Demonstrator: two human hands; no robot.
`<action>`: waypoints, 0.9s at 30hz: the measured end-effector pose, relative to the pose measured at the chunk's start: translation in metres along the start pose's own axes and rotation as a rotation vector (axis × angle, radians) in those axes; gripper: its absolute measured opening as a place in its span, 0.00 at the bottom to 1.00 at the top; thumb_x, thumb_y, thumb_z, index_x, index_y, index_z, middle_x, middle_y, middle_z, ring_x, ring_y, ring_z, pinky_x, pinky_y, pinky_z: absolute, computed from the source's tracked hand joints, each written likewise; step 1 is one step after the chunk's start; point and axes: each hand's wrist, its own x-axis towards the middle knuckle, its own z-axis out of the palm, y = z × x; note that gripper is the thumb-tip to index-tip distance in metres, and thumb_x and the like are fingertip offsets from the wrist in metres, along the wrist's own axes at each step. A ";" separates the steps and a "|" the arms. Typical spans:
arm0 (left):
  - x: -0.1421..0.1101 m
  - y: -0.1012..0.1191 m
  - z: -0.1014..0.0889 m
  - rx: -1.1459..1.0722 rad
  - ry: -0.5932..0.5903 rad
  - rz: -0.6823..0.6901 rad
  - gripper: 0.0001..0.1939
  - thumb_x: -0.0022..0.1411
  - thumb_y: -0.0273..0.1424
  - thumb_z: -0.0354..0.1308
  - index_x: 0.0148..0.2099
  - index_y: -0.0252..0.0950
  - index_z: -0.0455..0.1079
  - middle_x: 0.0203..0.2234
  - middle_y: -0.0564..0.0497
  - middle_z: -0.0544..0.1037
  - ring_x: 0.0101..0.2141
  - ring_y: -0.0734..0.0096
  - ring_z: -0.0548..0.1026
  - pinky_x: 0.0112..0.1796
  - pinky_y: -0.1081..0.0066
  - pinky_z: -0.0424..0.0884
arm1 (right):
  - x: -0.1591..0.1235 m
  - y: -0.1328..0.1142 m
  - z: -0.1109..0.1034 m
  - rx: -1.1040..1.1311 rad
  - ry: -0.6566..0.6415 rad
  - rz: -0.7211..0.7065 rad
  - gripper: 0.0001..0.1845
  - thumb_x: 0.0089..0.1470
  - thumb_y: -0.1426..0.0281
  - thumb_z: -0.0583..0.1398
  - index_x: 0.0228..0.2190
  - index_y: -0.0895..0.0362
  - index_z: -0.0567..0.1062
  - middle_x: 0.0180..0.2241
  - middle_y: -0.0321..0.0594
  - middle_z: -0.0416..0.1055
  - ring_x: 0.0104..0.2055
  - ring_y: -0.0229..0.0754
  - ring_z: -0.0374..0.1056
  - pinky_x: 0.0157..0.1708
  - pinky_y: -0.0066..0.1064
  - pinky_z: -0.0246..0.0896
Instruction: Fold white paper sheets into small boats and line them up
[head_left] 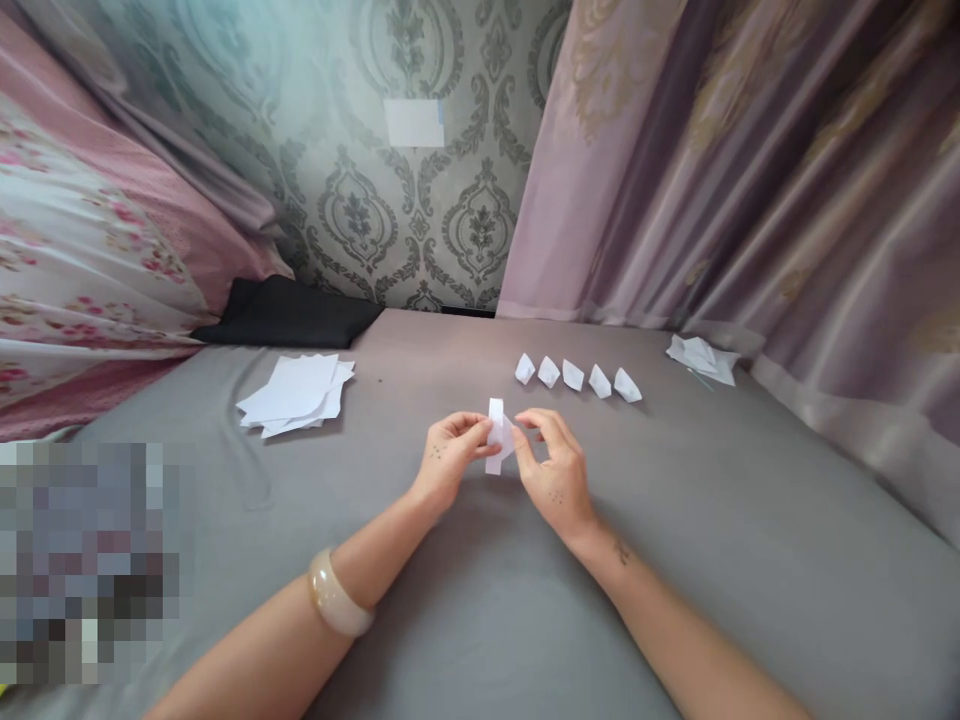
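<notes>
A small piece of folded white paper (496,460) is held upright above the grey sheet, with a narrow strip and a triangular flap pointing right. My left hand (448,458) pinches its left side between thumb and fingers. At the flap's right corner, my right hand (553,470) has thumb and index finger curled close around the paper edge; the exact contact there is hard to see. Beyond my hands, several small folded white paper shapes (573,375) stand in a row. A pale bangle (336,597) circles my left wrist.
To the left lies a loose stack of white paper sheets (292,390). More white paper pieces (703,358) rest at the far right by the curtain (637,180). A folded black cloth (292,312) sits at the back left, below the patterned wall (322,150).
</notes>
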 end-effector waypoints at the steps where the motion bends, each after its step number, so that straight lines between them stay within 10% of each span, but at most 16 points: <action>1: -0.002 0.000 0.002 0.006 -0.003 0.004 0.12 0.45 0.34 0.68 0.29 0.30 0.73 0.24 0.52 0.74 0.27 0.76 0.73 0.36 0.69 0.76 | 0.000 -0.001 0.000 -0.018 -0.019 -0.019 0.09 0.60 0.70 0.54 0.39 0.53 0.73 0.39 0.42 0.72 0.44 0.43 0.68 0.47 0.36 0.64; 27: -0.008 -0.007 0.007 -0.017 -0.149 0.096 0.13 0.51 0.34 0.67 0.35 0.29 0.74 0.31 0.47 0.80 0.33 0.68 0.78 0.44 0.63 0.74 | -0.008 -0.003 0.006 -0.097 0.042 -0.109 0.16 0.61 0.74 0.53 0.49 0.55 0.73 0.39 0.44 0.71 0.42 0.43 0.66 0.45 0.38 0.64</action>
